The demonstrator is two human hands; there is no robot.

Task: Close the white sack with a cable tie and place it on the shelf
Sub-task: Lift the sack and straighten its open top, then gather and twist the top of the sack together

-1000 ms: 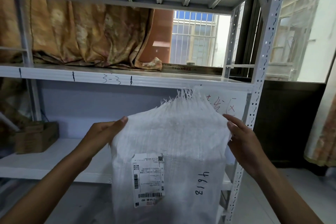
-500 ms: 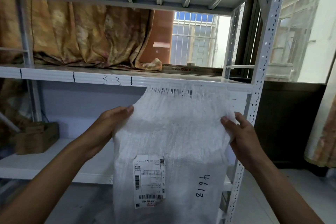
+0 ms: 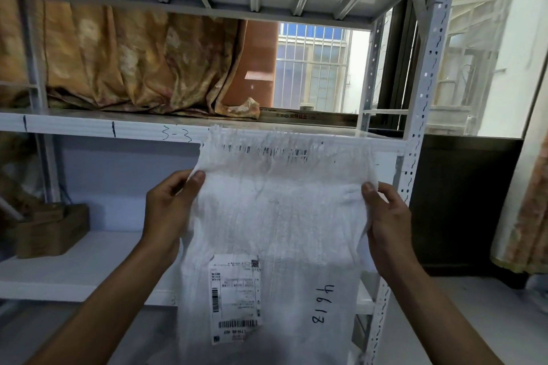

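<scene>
I hold the white sack point(image 3: 275, 231) up in front of the shelf point(image 3: 89, 129), its frayed mouth point(image 3: 267, 148) at twelve o'clock. My left hand point(image 3: 169, 210) pinches the edge at nine o'clock, my right hand point(image 3: 388, 222) pinches it at three, both clamped on the weave. The mouth is spread flat, not gathered, and I see no cable tie. I judge the loose strands could slip or tear, and the sack could drop if either pinch weakens.
</scene>
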